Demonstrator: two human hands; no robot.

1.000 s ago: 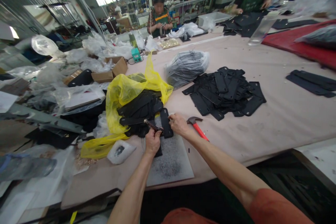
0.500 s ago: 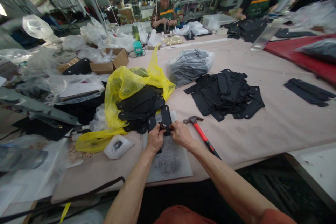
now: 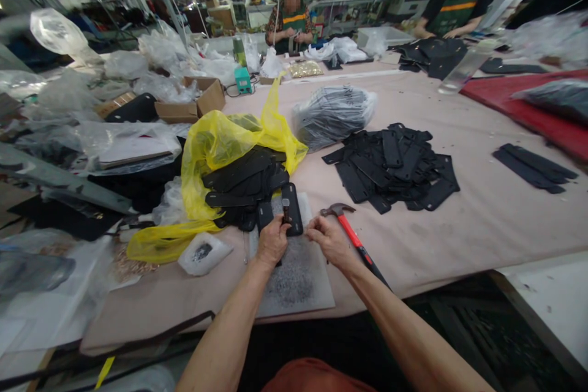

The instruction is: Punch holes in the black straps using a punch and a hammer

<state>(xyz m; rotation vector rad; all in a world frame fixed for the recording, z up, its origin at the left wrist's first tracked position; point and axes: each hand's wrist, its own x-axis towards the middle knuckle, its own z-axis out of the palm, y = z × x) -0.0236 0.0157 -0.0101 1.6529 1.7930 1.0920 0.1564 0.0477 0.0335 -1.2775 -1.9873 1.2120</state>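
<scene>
My left hand (image 3: 273, 240) is closed round a short dark tool (image 3: 286, 213) with a pale, clear-looking end, perhaps a punch. It holds this over a black strip (image 3: 294, 202) with small slots, lying at the upper end of a scuffed white board (image 3: 316, 285). My right hand (image 3: 328, 239) is just right of the strip, apart from it, thumb and fingertips pinched together; whatever is between them is too small to make out. A claw hammer (image 3: 351, 229) with a red and black handle lies right beside that hand.
A yellow bag (image 3: 190, 162) spills black pieces on the left. A heap of black strips (image 3: 390, 162) lies to the right, a clear bag of dark pieces (image 3: 337, 113) behind it. A small white bag (image 3: 206, 257) sits near the front. Two co-workers (image 3: 291, 18) work across the table.
My right hand has moved off the black strip to the right, towards the hammer. The left hand stays at the strip with the tool, which now shows more. The view has shifted slightly.
</scene>
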